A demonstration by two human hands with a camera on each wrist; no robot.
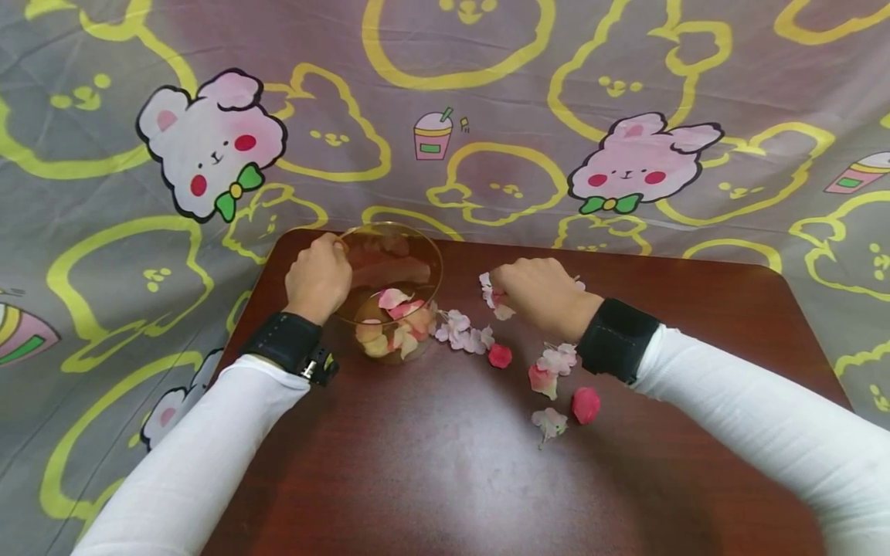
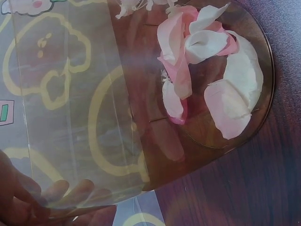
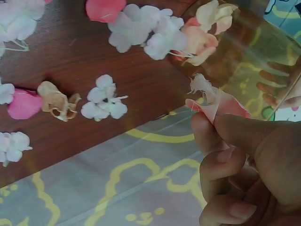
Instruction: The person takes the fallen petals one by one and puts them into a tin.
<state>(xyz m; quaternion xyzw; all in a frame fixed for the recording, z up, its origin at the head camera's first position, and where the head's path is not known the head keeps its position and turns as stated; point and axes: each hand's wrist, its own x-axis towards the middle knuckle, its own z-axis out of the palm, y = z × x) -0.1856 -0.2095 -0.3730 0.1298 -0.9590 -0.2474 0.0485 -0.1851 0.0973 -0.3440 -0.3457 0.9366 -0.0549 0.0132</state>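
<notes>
A clear amber plastic bowl [image 1: 410,255] stands at the far left of a dark wooden table [image 1: 452,463], with pink and white petals [image 2: 221,89] lying in its bottom. My left hand [image 1: 318,274] grips the bowl's rim at its left side; the fingertips [image 2: 56,190] show through the wall. My right hand [image 1: 538,293] is just right of the bowl, pinching a pink petal [image 3: 214,101] between thumb and forefinger. Loose artificial blossoms [image 1: 462,330] and pink petals [image 1: 585,404] lie scattered on the table below that hand.
A grey cloth [image 1: 487,116] printed with yellow outlines and pink rabbits hangs behind and beside the table. White blossoms [image 3: 104,98], a tan dried flower [image 3: 56,101] and a pink petal [image 3: 23,103] lie on the wood near the table's far edge.
</notes>
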